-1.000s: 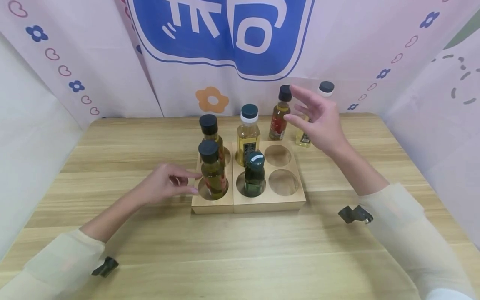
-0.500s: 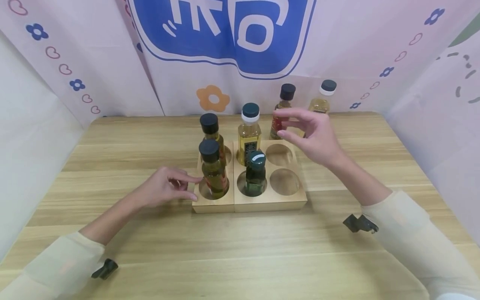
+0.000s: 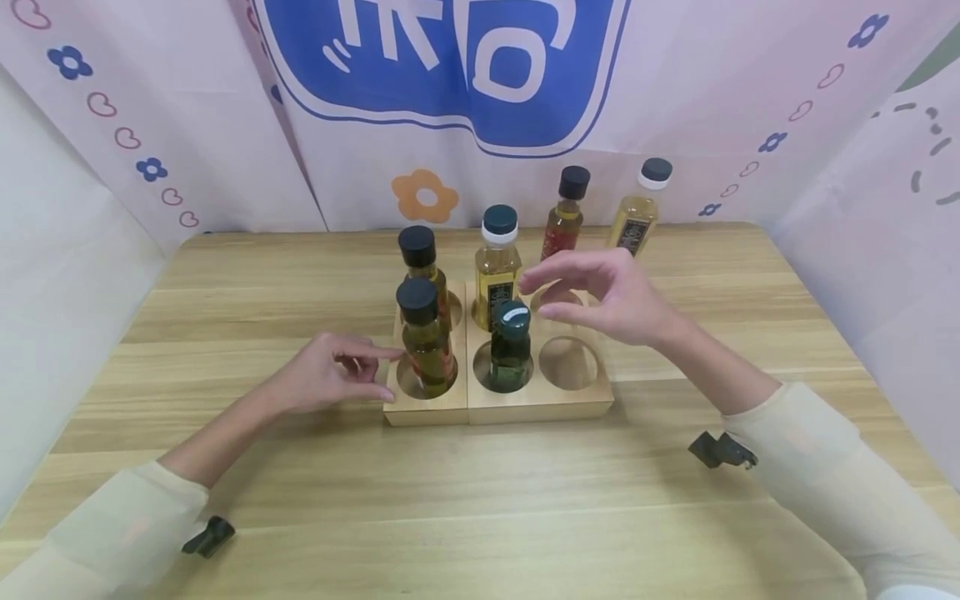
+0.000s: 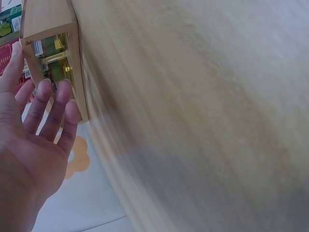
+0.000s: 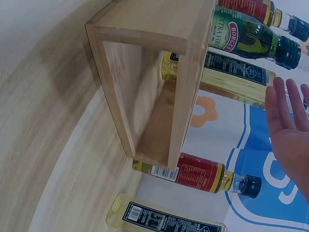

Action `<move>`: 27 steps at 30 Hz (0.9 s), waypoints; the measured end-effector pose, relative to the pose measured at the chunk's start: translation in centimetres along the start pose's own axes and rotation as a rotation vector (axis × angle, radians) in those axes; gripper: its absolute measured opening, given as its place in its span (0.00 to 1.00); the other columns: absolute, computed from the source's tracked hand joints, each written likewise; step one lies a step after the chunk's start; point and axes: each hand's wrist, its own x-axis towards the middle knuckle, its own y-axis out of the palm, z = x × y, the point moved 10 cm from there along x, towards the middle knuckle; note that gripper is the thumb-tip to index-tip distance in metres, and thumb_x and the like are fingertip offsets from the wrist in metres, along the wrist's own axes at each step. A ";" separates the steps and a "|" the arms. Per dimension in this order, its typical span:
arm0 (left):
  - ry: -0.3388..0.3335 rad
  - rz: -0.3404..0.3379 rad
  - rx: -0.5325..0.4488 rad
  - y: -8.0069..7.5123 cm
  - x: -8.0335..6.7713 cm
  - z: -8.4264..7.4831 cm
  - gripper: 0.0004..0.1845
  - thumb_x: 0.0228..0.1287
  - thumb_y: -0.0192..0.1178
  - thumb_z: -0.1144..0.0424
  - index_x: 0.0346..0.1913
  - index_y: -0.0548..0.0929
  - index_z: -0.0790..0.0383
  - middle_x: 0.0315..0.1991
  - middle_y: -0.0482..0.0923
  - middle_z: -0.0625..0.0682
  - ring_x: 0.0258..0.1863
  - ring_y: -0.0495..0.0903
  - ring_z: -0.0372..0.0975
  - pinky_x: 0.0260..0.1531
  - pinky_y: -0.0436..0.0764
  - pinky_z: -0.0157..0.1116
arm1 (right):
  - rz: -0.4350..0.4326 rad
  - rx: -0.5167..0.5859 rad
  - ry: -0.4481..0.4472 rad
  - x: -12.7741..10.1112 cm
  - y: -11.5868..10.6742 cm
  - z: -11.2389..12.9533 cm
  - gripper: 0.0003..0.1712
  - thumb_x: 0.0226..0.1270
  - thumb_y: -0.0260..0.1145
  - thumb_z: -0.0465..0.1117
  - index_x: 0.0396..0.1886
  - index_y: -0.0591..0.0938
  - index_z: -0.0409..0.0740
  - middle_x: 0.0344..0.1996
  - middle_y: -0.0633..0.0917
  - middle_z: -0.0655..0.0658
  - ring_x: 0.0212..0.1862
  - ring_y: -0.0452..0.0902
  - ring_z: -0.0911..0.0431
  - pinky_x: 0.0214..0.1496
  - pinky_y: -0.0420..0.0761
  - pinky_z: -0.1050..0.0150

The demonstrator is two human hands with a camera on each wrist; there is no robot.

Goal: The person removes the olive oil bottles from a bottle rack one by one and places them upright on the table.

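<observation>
A wooden bottle rack [image 3: 540, 410] with round holes stands mid-table. In its left holes are two black-capped oil bottles, the front one [image 3: 429, 354] and the rear one [image 3: 417, 247]. A yellow oil bottle [image 3: 497, 268] with a green cap fills the middle rear hole; a dark green Borges olive oil bottle [image 5: 246, 38] is in front of it. My left hand [image 3: 326, 375], fingers loosely bent and holding nothing, is beside the rack's left end; whether its fingertips touch the wood I cannot tell. Above the right rear hole hovers my right hand [image 3: 611, 296], its fingers relaxed, holding nothing.
Behind the rack's right end stand a red-labelled bottle [image 3: 561, 227] with a black cap and a second yellow oil bottle [image 3: 634, 223]. A printed cloth [image 3: 225, 167] hangs at the table's back edge. Both right holes of the rack hold no bottle.
My right hand has come from the red-labelled bottle at the back towards me and left, over the rack's right rear hole. The left hand and the bottles have stayed in place.
</observation>
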 end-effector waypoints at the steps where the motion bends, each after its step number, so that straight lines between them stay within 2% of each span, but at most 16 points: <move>1: -0.004 -0.003 0.004 0.0 0.0 0.1 0.25 0.50 0.81 0.70 0.54 0.88 0.70 0.23 0.78 0.43 0.24 0.76 0.35 0.26 0.81 0.33 | 0.012 -0.001 0.005 0.0 0.2 -0.1 0.20 0.58 0.73 0.21 0.52 0.85 0.27 0.49 0.88 0.32 0.49 0.87 0.51 0.53 0.86 0.57; 8: -0.032 -0.011 -0.005 0.0 -0.1 0.5 0.26 0.52 0.80 0.69 0.56 0.87 0.70 0.23 0.77 0.44 0.24 0.75 0.35 0.27 0.81 0.33 | 0.056 -0.011 0.063 0.1 1.3 -0.6 0.19 0.60 0.74 0.24 0.52 0.86 0.30 0.51 0.88 0.37 0.48 0.87 0.52 0.52 0.86 0.58; 16: -0.055 -0.013 -0.050 0.1 -0.2 0.7 0.26 0.53 0.80 0.68 0.56 0.87 0.70 0.19 0.67 0.44 0.20 0.67 0.33 0.24 0.76 0.32 | 0.074 0.020 0.029 0.3 2.3 -0.8 0.19 0.56 0.76 0.21 0.49 0.86 0.27 0.48 0.88 0.34 0.43 0.87 0.52 0.48 0.87 0.59; 21: -0.076 -0.028 -0.107 0.1 -0.3 1.2 0.25 0.53 0.79 0.71 0.56 0.87 0.70 0.21 0.73 0.46 0.21 0.70 0.34 0.25 0.77 0.31 | 0.074 0.009 0.042 0.4 2.5 -0.8 0.21 0.55 0.76 0.20 0.50 0.86 0.28 0.47 0.89 0.37 0.44 0.87 0.51 0.50 0.87 0.56; 24: -0.088 -0.045 -0.153 0.2 -0.3 1.5 0.24 0.53 0.79 0.72 0.55 0.87 0.70 0.24 0.78 0.49 0.24 0.73 0.35 0.27 0.78 0.31 | 0.071 -0.001 0.053 0.4 2.5 -0.9 0.21 0.54 0.76 0.20 0.50 0.86 0.28 0.47 0.89 0.37 0.44 0.87 0.52 0.50 0.87 0.57; 27: -0.102 -0.058 -0.200 0.3 -0.3 1.7 0.24 0.52 0.79 0.74 0.55 0.87 0.71 0.25 0.79 0.50 0.25 0.74 0.35 0.26 0.78 0.31 | 0.068 -0.004 0.053 0.4 2.6 -0.9 0.21 0.54 0.76 0.20 0.49 0.86 0.27 0.47 0.89 0.37 0.43 0.87 0.52 0.50 0.87 0.58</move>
